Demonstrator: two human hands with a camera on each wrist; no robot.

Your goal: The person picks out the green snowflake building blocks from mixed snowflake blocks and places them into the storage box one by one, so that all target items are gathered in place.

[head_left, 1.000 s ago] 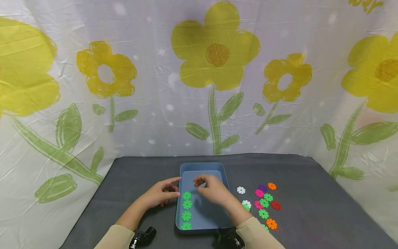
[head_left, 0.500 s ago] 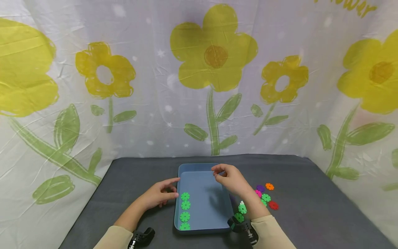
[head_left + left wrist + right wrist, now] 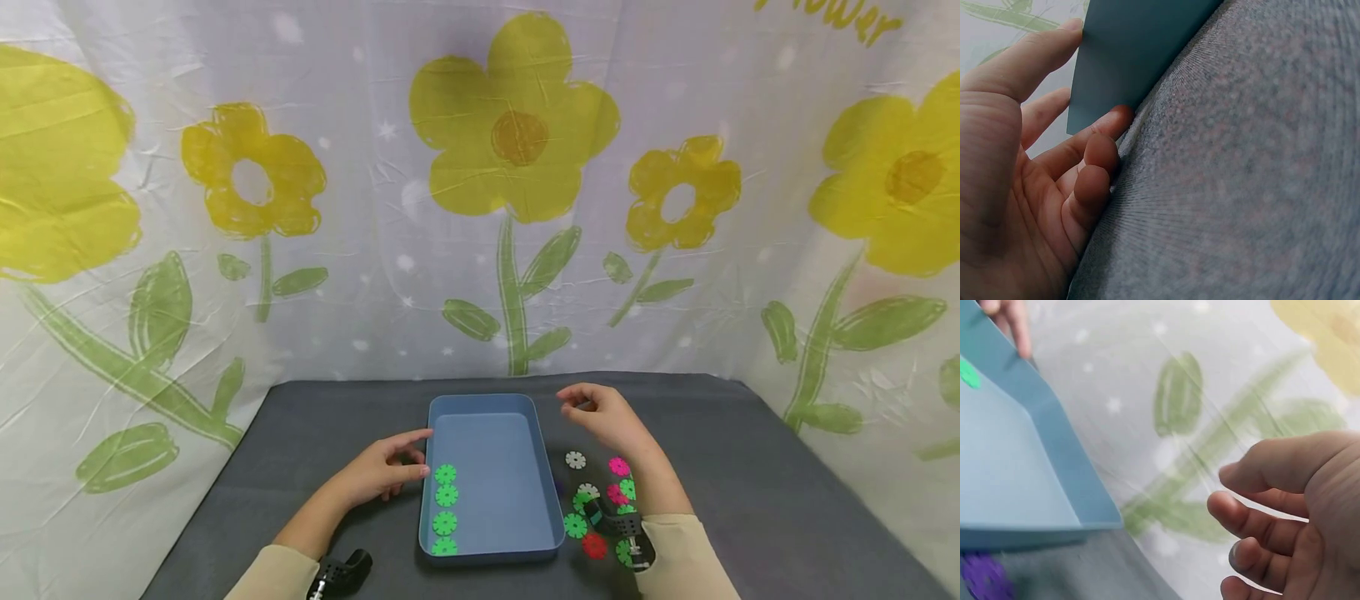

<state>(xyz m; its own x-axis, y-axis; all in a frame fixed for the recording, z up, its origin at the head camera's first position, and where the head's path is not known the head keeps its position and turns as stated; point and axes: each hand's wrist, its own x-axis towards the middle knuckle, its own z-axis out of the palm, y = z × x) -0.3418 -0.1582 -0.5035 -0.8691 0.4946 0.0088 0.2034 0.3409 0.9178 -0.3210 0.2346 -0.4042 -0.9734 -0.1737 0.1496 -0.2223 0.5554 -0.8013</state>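
Note:
A shallow blue tray lies on the dark tabletop, with a column of several green notched discs along its left side. My left hand rests at the tray's left edge. In the left wrist view its thumb and fingertips touch the tray wall, without gripping it. Beyond the tray's right rim, my right hand hovers with loosely bent fingers and nothing between them. The right wrist view shows this hand apart from the tray corner, with a purple disc below the tray wall.
Loose notched discs lie right of the tray: white, pink, green and red ones. My right forearm covers part of this group. A flower-printed curtain hangs behind the table.
My right hand has moved from over the tray to the right, past its right rim. The left hand stays at the left edge, and the green column looks the same.

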